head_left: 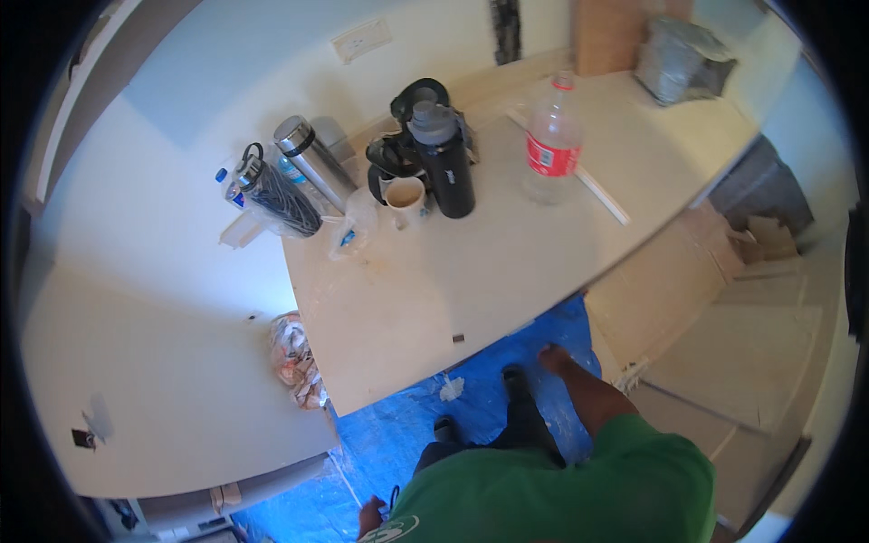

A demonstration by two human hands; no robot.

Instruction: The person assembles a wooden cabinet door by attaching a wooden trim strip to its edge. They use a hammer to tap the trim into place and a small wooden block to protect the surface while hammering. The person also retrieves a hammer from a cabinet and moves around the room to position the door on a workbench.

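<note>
My right hand (549, 354) hangs beside the near edge of the light table (389, 299), above the blue floor sheet; it is small and dim, and its fingers do not show clearly. My left hand (371, 512) is low by my green shirt, partly cut off from sight, with a thin dark loop (395, 495) next to it; whether the hand holds that loop is unclear. On the table stand a black bottle with a grey lid (444, 163), a mug (405, 199), a clear plastic bottle with a red label (551, 149), a steel flask (315, 163) and a dark wrapped flask (276, 195).
Black straps or gear (398, 149) lie behind the mug. A white strip (602, 195) and a silver bag (683, 61) are farther right. Crumpled plastic (297, 362) sits by the table's left side. Blue sheeting (389, 425) covers the floor; cardboard (652, 290) lies right.
</note>
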